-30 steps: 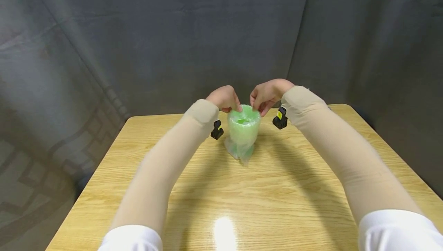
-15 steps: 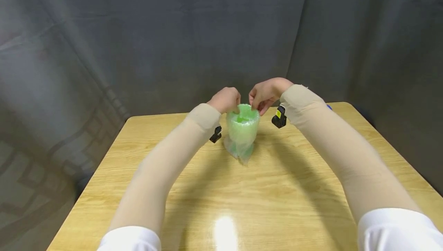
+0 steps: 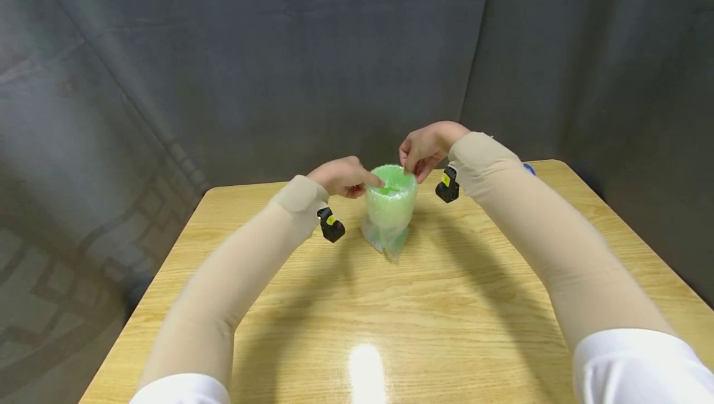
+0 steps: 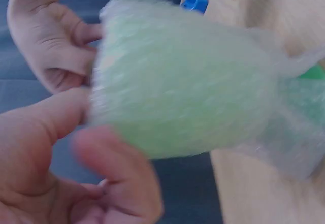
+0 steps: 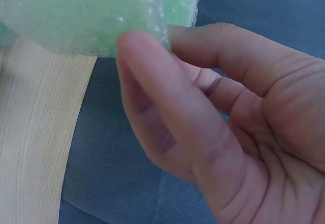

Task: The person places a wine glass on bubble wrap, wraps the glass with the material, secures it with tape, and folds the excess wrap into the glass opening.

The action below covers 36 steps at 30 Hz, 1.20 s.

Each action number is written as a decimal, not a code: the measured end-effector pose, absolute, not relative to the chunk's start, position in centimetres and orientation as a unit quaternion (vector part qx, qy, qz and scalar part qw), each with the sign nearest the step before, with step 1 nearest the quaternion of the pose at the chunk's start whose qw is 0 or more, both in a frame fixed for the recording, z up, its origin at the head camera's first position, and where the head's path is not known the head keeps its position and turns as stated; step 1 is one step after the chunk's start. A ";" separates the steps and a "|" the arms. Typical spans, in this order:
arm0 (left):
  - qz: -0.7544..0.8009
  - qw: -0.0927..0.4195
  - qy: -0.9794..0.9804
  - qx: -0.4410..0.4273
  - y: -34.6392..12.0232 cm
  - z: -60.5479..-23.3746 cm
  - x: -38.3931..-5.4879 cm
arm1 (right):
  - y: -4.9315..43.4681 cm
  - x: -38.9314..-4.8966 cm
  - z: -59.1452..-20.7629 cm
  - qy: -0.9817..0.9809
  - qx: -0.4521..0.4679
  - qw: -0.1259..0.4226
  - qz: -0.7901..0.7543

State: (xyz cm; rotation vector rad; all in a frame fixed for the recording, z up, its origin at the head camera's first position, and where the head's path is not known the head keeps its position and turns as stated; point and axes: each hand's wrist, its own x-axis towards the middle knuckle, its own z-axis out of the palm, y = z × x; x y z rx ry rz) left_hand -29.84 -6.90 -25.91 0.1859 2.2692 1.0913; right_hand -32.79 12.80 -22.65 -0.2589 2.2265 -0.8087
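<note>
A pale green roll of bubble wrap [image 3: 390, 209] stands upright near the table's far edge, its round mouth facing up. Brighter green shows inside the mouth and through the crumpled, translucent wrap at the foot. With thumb inside and index finger outside, my right hand [image 3: 426, 149] pinches the rim on the right; the right wrist view shows this fingers-on-edge hold closely. My left hand [image 3: 347, 176] is at the left side of the rim, one digit reaching over into the mouth. In the left wrist view its thumb and blurred, bent index finger [image 4: 119, 158] straddle the rim.
A wooden table [image 3: 424, 305] carries the wrap. Behind it hangs a dark grey curtain [image 3: 312, 69]. A small blue object [image 3: 528, 169] sits at the far right edge, partly behind the right forearm; the left wrist view shows the blue object [image 4: 195, 0] too.
My left hand has shifted left along the rim, its wrist lower and farther out, after dipping into the mouth. My right hand keeps its pinch. The wrap stays nearly in place.
</note>
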 end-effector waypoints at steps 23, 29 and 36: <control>0.182 0.009 0.965 0.189 -4.8 -23.8 -26.9 | 12.9 -32.6 -22.7 0.859 -0.117 0.387 -0.313; 0.077 0.020 0.947 0.311 -2.7 -23.6 -24.0 | 13.1 -32.6 -22.8 0.855 -0.118 0.393 -0.318; 0.012 -0.030 0.943 0.332 -2.0 -25.7 -23.2 | 12.9 -32.6 -22.9 0.862 -0.134 0.384 -0.301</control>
